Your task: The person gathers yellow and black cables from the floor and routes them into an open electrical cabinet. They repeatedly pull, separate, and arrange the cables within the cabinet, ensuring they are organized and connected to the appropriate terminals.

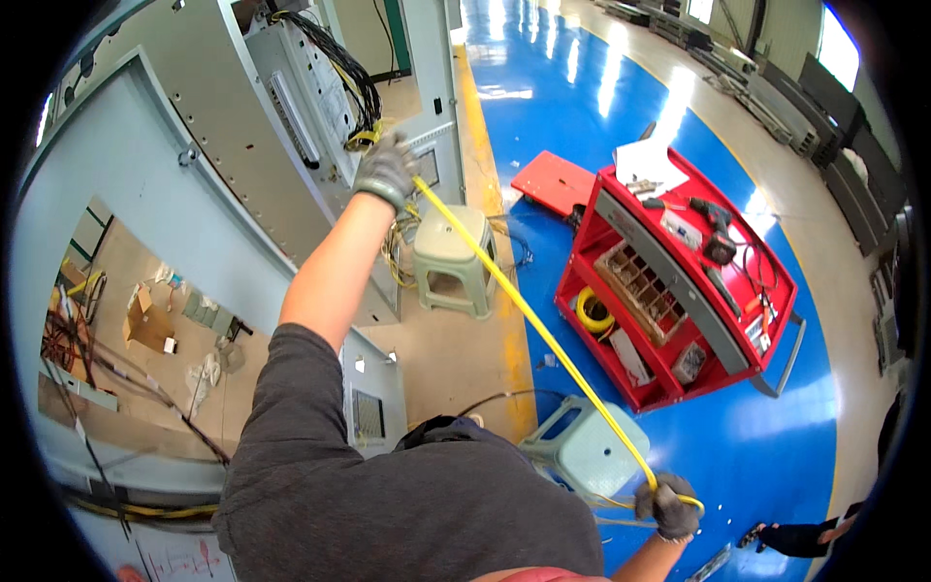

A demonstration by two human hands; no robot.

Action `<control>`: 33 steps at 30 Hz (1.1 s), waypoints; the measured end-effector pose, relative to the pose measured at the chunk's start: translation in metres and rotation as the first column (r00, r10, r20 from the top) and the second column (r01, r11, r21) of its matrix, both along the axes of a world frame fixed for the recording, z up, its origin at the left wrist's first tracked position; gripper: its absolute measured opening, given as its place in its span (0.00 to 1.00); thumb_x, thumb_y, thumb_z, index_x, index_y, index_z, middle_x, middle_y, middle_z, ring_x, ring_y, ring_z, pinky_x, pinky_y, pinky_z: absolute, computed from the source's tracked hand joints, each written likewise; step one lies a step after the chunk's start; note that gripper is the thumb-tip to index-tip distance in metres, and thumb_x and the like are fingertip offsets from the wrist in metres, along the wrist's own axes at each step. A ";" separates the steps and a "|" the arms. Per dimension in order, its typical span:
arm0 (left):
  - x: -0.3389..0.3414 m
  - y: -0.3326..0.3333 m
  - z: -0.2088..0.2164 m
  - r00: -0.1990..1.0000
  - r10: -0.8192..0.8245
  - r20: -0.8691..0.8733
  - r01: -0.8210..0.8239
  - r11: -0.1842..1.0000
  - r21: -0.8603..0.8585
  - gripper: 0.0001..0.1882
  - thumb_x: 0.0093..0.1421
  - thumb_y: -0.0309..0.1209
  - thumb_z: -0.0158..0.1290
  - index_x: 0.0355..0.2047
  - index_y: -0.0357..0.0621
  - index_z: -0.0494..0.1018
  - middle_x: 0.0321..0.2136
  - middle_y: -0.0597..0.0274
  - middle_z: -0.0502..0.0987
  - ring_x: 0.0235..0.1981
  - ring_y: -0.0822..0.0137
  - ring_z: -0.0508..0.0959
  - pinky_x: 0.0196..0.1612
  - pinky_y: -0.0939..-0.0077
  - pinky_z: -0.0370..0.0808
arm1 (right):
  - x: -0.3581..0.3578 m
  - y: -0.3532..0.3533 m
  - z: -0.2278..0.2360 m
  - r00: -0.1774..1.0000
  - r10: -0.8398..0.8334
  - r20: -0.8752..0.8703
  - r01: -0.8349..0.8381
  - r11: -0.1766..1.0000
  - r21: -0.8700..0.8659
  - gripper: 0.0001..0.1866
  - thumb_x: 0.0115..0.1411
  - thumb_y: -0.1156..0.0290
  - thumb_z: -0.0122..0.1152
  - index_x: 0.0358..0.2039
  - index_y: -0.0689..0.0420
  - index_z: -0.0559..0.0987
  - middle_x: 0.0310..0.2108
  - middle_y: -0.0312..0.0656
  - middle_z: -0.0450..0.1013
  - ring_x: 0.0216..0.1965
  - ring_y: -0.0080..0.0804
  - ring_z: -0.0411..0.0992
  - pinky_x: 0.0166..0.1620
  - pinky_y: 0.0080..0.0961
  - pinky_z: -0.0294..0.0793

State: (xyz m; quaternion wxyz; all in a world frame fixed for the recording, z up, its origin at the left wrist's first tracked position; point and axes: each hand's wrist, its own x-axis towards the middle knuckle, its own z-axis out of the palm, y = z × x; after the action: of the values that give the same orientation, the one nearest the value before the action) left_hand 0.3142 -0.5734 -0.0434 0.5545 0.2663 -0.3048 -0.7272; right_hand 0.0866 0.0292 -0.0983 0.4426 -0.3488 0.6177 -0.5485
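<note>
A long yellow cable (543,332) stretches almost straight between my two gloved hands. My left hand (386,173), in a grey work glove, is closed around its upper end beside the open metal cabinet (199,87). Just beyond that hand, a bundle of black wires (335,56) hangs down over a grey panel (291,97) with a row of terminals. Out to the lower right, my right hand (667,506) grips the cable's other end, which bends into a small loop by the fingers.
A red tool cart (621,233) stands to the right, carrying a cordless drill (718,233) and a yellow coil (593,310). Two pale green stools (451,238) are nearby, one close to my right hand. A red flat dolly (558,184) lies behind. Another person's leg (795,538) shows at lower right.
</note>
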 end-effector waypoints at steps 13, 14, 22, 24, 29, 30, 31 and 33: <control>0.073 0.017 -0.187 -0.199 0.121 0.972 0.785 0.613 0.084 0.14 0.61 0.42 0.44 0.40 0.48 0.71 0.34 0.57 0.75 0.35 0.59 0.75 0.41 0.67 0.71 | 0.005 -0.332 0.132 0.988 0.139 -0.067 -0.151 0.961 -0.231 0.23 0.53 0.49 0.57 0.29 0.61 0.76 0.14 0.28 0.62 0.13 0.18 0.57 0.16 0.17 0.52; 0.058 0.012 -0.157 -0.017 0.223 0.975 0.725 0.674 -0.141 0.15 0.61 0.41 0.45 0.41 0.47 0.72 0.35 0.55 0.76 0.36 0.58 0.77 0.42 0.66 0.72 | 0.007 -0.357 0.134 0.955 0.285 -0.089 -0.297 0.933 -0.201 0.27 0.56 0.46 0.52 0.30 0.62 0.77 0.14 0.29 0.61 0.13 0.16 0.56 0.17 0.16 0.52; -0.041 0.019 0.051 0.616 0.163 0.770 0.656 0.435 -0.617 0.12 0.60 0.39 0.49 0.41 0.48 0.73 0.32 0.57 0.78 0.34 0.59 0.78 0.39 0.65 0.74 | -0.029 -0.523 0.109 0.741 0.664 -0.097 -0.671 0.735 -0.097 0.29 0.59 0.45 0.49 0.36 0.63 0.77 0.16 0.30 0.62 0.17 0.18 0.59 0.21 0.16 0.56; -0.056 -0.012 0.059 0.434 0.282 0.856 0.737 0.435 -0.517 0.13 0.59 0.39 0.49 0.41 0.49 0.74 0.33 0.57 0.78 0.35 0.58 0.78 0.39 0.64 0.74 | -0.054 -0.556 0.115 0.689 0.711 -0.141 -0.724 0.683 -0.094 0.28 0.59 0.45 0.49 0.36 0.63 0.76 0.16 0.30 0.63 0.17 0.18 0.60 0.21 0.16 0.57; -0.050 -0.149 0.088 0.182 0.946 0.267 0.696 0.068 -0.715 0.13 0.60 0.34 0.46 0.42 0.47 0.74 0.32 0.50 0.77 0.35 0.55 0.77 0.39 0.63 0.73 | -0.119 -0.630 0.101 0.616 0.783 -0.089 -0.781 0.593 -0.194 0.26 0.61 0.48 0.49 0.38 0.62 0.74 0.17 0.34 0.67 0.17 0.20 0.63 0.22 0.16 0.59; -0.033 -0.173 0.096 0.152 0.906 0.394 0.535 0.260 -0.804 0.13 0.60 0.37 0.47 0.38 0.44 0.74 0.30 0.55 0.76 0.34 0.60 0.75 0.38 0.65 0.72 | -0.136 -0.643 0.094 0.648 0.758 -0.075 -0.757 0.629 -0.176 0.25 0.61 0.49 0.49 0.37 0.62 0.74 0.18 0.34 0.67 0.18 0.20 0.63 0.21 0.16 0.59; -0.013 -0.197 0.103 0.179 0.841 0.510 0.301 0.447 -0.842 0.15 0.60 0.41 0.48 0.35 0.41 0.74 0.28 0.59 0.76 0.32 0.66 0.74 0.37 0.68 0.71 | -0.150 -0.656 0.086 0.651 0.752 -0.105 -0.756 0.628 -0.186 0.25 0.61 0.49 0.47 0.38 0.62 0.74 0.17 0.34 0.68 0.17 0.20 0.63 0.20 0.15 0.59; 0.036 -0.244 0.107 0.155 0.876 0.456 -0.017 0.464 -0.886 0.20 0.60 0.45 0.48 0.30 0.38 0.74 0.25 0.64 0.75 0.30 0.70 0.72 0.36 0.71 0.69 | -0.178 -0.680 0.070 0.641 0.762 -0.089 -0.761 0.618 -0.196 0.25 0.62 0.50 0.45 0.38 0.62 0.74 0.16 0.35 0.68 0.16 0.20 0.63 0.20 0.16 0.58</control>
State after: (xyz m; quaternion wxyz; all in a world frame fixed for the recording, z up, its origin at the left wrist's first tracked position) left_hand 0.3501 -0.8177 0.0639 0.5457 0.4645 -0.6972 -0.0194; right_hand -0.0910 -0.6511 -0.0284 0.5935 -0.6225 0.3477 -0.3734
